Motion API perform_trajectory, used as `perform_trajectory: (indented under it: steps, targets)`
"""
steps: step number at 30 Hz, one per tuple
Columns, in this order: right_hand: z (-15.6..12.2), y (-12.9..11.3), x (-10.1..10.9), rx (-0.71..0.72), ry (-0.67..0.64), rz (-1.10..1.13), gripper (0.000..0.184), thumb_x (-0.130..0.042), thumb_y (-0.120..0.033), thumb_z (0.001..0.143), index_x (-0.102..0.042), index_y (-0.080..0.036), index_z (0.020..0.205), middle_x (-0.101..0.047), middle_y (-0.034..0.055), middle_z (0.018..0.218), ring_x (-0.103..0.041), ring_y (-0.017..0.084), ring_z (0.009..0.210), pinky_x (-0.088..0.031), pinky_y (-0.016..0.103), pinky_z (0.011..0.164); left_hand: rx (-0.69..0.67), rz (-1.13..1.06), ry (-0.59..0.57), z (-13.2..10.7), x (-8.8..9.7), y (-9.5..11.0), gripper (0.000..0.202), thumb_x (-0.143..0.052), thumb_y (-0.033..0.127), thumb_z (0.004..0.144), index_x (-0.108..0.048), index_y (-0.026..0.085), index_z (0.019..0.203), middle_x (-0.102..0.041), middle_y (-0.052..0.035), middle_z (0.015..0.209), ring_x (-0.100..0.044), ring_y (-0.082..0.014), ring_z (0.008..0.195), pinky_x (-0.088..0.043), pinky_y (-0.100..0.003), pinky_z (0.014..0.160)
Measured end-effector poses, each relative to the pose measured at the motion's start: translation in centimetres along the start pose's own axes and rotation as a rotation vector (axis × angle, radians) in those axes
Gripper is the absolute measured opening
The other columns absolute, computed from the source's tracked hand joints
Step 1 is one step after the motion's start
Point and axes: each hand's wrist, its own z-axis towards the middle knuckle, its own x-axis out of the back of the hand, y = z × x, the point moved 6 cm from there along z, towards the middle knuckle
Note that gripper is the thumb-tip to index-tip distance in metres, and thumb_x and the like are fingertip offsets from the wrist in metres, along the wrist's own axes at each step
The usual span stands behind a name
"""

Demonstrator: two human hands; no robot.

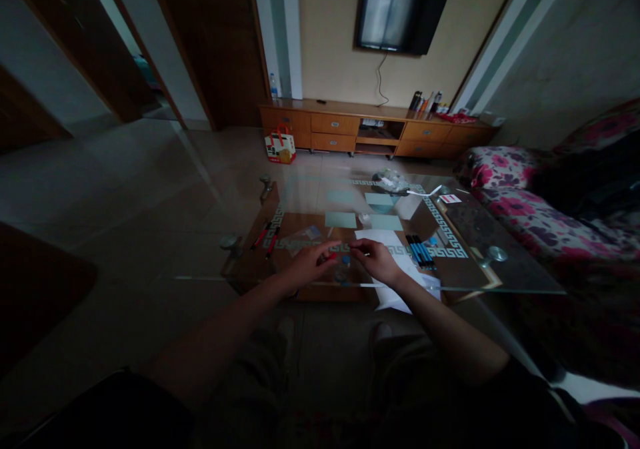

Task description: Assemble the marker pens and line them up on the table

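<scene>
My left hand (314,262) is over the near edge of a glass coffee table (310,192), its fingers curled and pressed together. A small red piece (333,255) shows at those fingertips; its kind is too small to tell. Facing it, slightly apart, my right hand (376,259) makes a pinch, and what lies in it I cannot make out. White paper sheets (395,295) lie beneath the right hand. Several blue-and-black pens (421,252) rest side by side to its right. Red-and-black pens (261,235) lie on the left, near a clear plastic bag (297,241).
A crumpled clear plastic bag (391,181) and a red-and-white card (449,199) lie on the table's far right. Beyond stands a wooden TV cabinet (333,124), with a paper gift bag (280,147) before it. A floral sofa (520,202) borders the right.
</scene>
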Motion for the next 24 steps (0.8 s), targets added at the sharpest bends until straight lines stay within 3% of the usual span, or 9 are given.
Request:
perform_trajectory:
  steps: [6,13,20,24]
  targets:
    - [-0.8,-0.2,-3.3,-0.275,-0.067,0.534,0.029,-0.068,-0.039,0.079,-0.068,-0.017,0.099,-0.072,0.0040,0.090,-0.065,0.014,0.075,-0.048,0.022,0.060,-0.024,-0.069,-0.031,0.4,-0.8,0.2,0.058,-0.062,0.041,0.089,-0.045,0.024,0.142,-0.062,-0.0001,0.084,-0.056,-0.0120,0.068,-0.043,-0.024,0.065]
    - [-1.2,0.4,-4.4,-0.396,-0.050,0.743,0.024,-0.076,-0.023,0.070,-0.068,-0.017,0.092,-0.073,0.0029,0.080,-0.065,0.012,0.067,-0.046,0.019,0.054,-0.017,-0.122,-0.033,0.6,-1.3,0.0,0.061,-0.066,0.038,0.086,-0.046,0.024,0.142,-0.064,0.0004,0.082,-0.059,-0.0122,0.070,-0.045,-0.024,0.066]
    - [-1.5,1.0,-3.5,-0.578,0.112,1.002,0.016,-0.067,-0.010,0.079,-0.066,-0.015,0.095,-0.072,0.0051,0.077,-0.067,0.012,0.066,-0.054,0.019,0.057,0.035,-0.239,0.173,0.9,0.3,-1.1,0.065,-0.072,0.037,0.081,-0.048,0.020,0.139,-0.068,-0.0032,0.089,-0.064,-0.0149,0.078,-0.050,-0.026,0.072]
    - [-1.5,1.8,-3.8,-0.633,0.115,1.107,0.019,-0.064,-0.005,0.080,-0.064,-0.015,0.096,-0.070,0.0037,0.074,-0.067,0.011,0.065,-0.056,0.018,0.058,0.051,-0.331,0.279,1.2,0.9,-1.8,0.065,-0.073,0.035,0.079,-0.048,0.018,0.137,-0.069,-0.0047,0.090,-0.065,-0.0154,0.079,-0.052,-0.028,0.074]
